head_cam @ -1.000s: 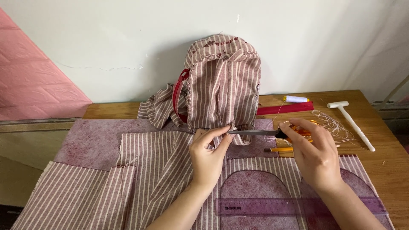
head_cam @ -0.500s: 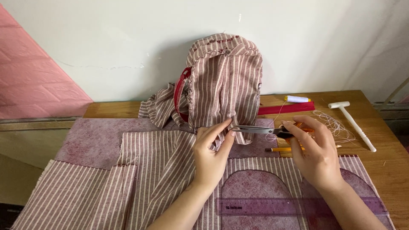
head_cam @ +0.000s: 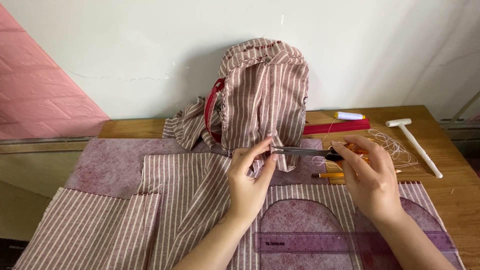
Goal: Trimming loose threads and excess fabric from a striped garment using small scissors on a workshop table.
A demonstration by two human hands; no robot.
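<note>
Bottom edge of frame: clear purple ruler (head_cam: 320, 243) lying flat across striped fabric pieces (head_cam: 150, 220) and a rounded mottled-pink panel (head_cam: 300, 220). More striped pieces lower left, stacked and overlapping, on a mottled pink sheet (head_cam: 110, 162).

Center: left hand (head_cam: 248, 182) comes up from the bottom, thumb and fingers pinching a small fold of striped cloth at the lower edge of the backpack (head_cam: 262, 95). Fingers grasping, not clenched.

Right of center: right hand (head_cam: 367, 182) curled round the orange handles of the scissors (head_cam: 312, 152), fingers through or over the loops, can't tell which. Blades point left, slightly parted, tips right at the pinched fold next to the left thumb.

Just behind the right hand: yellow pencil (head_cam: 327, 175) lying on the wooden table (head_cam: 450, 190), partly hidden. Tangle of loose white thread (head_cam: 395, 147) beside the scissor handles.

Farther back, right side: white mallet (head_cam: 415, 145) lying on the table, red zipper strip (head_cam: 335, 128), white thread spool (head_cam: 348, 116) with a yellow end.

Back center: backpack stands upright, striped maroon and cream, red strap (head_cam: 212, 107) on its left side, leaning at the white wall (head_cam: 125, 45). Pink brick-pattern panel (head_cam: 35, 95) upper left.
</note>
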